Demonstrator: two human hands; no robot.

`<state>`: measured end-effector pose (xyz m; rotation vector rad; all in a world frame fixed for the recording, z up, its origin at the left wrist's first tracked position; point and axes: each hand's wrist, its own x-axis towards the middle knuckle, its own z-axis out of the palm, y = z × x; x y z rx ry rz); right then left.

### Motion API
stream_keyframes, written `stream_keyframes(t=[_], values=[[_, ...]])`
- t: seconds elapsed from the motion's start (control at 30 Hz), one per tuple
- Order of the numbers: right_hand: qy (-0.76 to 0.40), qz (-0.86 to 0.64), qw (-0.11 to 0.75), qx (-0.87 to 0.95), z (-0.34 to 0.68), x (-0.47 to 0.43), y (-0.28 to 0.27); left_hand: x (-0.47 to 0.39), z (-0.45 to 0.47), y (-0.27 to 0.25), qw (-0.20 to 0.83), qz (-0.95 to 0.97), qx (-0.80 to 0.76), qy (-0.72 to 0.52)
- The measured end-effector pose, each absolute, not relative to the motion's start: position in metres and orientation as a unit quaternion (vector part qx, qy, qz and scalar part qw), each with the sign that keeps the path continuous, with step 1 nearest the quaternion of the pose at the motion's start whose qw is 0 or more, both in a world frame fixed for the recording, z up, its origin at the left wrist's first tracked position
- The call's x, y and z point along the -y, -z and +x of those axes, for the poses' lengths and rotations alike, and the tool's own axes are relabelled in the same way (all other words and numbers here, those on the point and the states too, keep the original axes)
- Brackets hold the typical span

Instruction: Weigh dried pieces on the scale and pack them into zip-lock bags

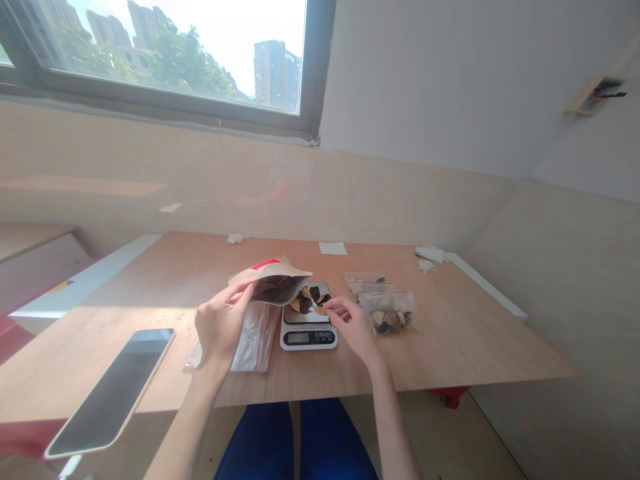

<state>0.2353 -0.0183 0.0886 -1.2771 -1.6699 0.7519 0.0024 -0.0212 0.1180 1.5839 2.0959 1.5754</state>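
My left hand [223, 317] grips a brown paper pouch [275, 268] with a red patch, tilted so its open mouth faces me and the scale. Beneath and to the right of the pouch stands a small white kitchen scale [309, 339] with a display and buttons. Dark and tan dried slices [313, 297] lie on its metal plate. Over the plate's right edge, my right hand [350, 323] pinches one tan dried slice [321, 310] between thumb and fingertips. The pouch's contents are too dark to make out.
Clear zip bags [255, 337] lie left of the scale. Right of it are filled zip bags [393, 313] of dried slices. A phone [113, 393] is at the front left. White paper [333, 248] and scraps [431, 254] lie along the table's [480, 333] back.
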Motion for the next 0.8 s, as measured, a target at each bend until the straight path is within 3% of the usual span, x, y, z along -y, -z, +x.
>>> stream_keyframes(t=[0.13,0.5,0.8], values=[[-0.24,-0.542,0.388,0.706,0.231,0.015,-0.077,0.022,0.003,-0.119,0.041,0.523,-0.682,-0.51],[-0.164,-0.531,0.352,0.753,0.23,0.012,-0.075,0.024,0.002,-0.119,0.048,0.53,-0.679,-0.505],[-0.206,-0.497,0.416,0.734,0.218,0.016,-0.087,0.024,0.004,-0.119,0.056,0.521,-0.684,-0.507]])
